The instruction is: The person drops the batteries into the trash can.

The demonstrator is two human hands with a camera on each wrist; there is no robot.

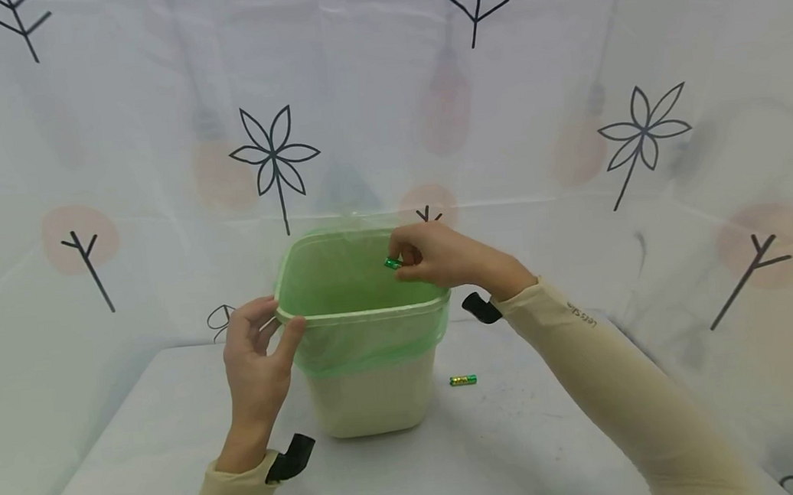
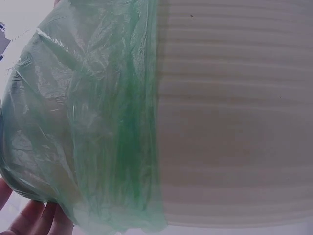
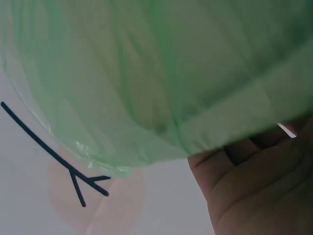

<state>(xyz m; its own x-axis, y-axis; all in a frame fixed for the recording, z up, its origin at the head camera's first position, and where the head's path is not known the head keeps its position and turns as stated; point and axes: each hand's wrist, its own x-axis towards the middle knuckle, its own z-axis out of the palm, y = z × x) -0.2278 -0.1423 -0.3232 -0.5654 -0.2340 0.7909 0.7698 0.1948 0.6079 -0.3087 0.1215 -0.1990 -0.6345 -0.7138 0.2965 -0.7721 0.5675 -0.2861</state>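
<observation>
A cream trash bin (image 1: 373,402) stands upright on the white table, lined with a thin green plastic bag (image 1: 376,345) folded down over its rim. My left hand (image 1: 258,364) holds the bin's near left corner, thumb at the front and fingers along the side. The left wrist view shows its fingertips (image 2: 29,218) against the bagged rim. Over the bin's opening, my right hand (image 1: 448,255) pinches a small green battery (image 1: 393,263) between thumb and fingers. A second battery (image 1: 463,380), green and gold, lies on the table right of the bin.
A pale curtain (image 1: 371,88) with printed leaves and flowers hangs behind and around the white table (image 1: 508,454). Black wrist mounts (image 1: 291,458) sit at both cuffs.
</observation>
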